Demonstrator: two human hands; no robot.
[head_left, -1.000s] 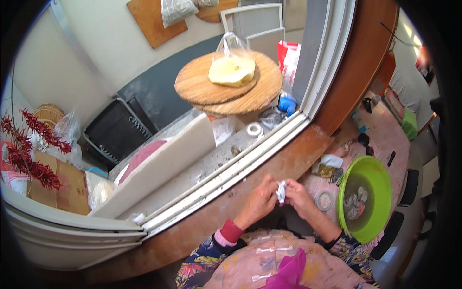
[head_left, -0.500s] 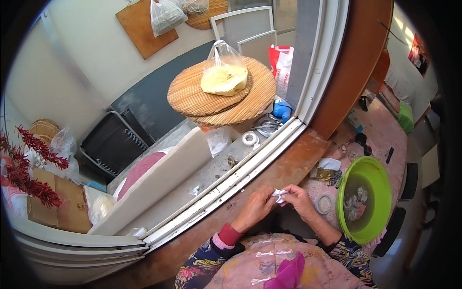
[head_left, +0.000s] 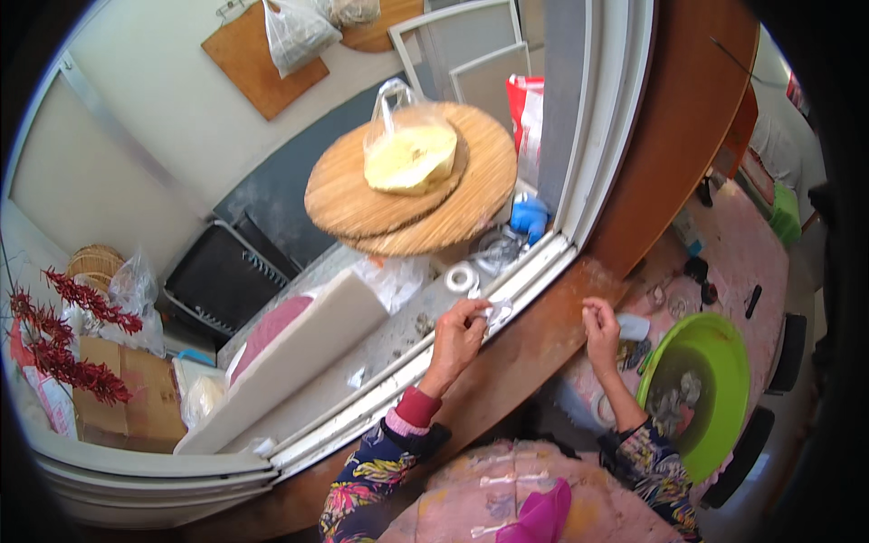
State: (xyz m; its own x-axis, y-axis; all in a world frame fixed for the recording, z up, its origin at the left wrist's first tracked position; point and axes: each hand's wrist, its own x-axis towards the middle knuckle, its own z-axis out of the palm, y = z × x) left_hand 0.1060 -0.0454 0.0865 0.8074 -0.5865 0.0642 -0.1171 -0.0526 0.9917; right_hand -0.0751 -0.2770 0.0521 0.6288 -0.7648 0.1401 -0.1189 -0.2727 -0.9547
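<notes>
Over the white window track, my left hand is closed in a pinch on a small white scrap, thin like cloth or paper; its exact kind is unclear. My right hand is raised above the brown sill, to the right of the left hand. Its fingers are curled with their tips together, and anything between them is too small to make out. A roll of white tape lies on the ledge just beyond my left hand. Below and right of my right hand stands a green basin holding murky water and wet grey cloth.
Beyond the track, round woven mats carry a plastic bag of yellow meal. A pale slab leans along the ledge, near a blue bottle. A pink-covered table bears the basin. Dark red dried stalks stick out at far left.
My hands were together on the white scrap and have come apart. The left has moved up and left over the track with the scrap; the right has moved up and right. The view has shifted slightly.
</notes>
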